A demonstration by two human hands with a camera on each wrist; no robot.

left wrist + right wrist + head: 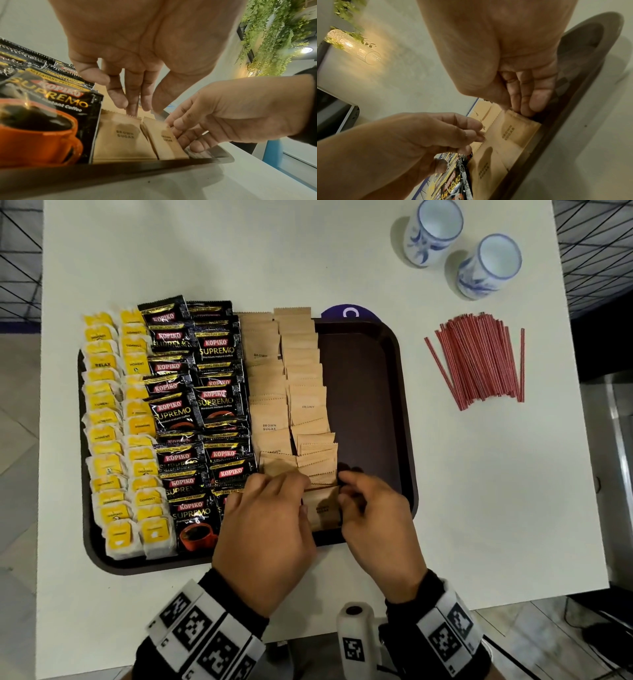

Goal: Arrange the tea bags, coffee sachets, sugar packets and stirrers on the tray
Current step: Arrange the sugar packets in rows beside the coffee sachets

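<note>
A dark brown tray (363,392) holds two columns each of yellow tea bags (116,419), black coffee sachets (198,405) and brown sugar packets (287,392). Both hands work at the front end of the sugar columns. My left hand (274,491) has fairly straight fingers (132,112) whose tips press on the top edge of the front left packet (125,136). My right hand (356,491) pinches the upper right corner of the front right sugar packet (322,510), seen in the right wrist view (513,129). Red stirrers (479,357) lie in a loose bundle on the table, right of the tray.
The right third of the tray is bare. Two blue-and-white cups (433,231) (489,265) stand at the far right of the white table (274,261). A purple round sticker (349,311) shows behind the tray. The table's edges are close on both sides.
</note>
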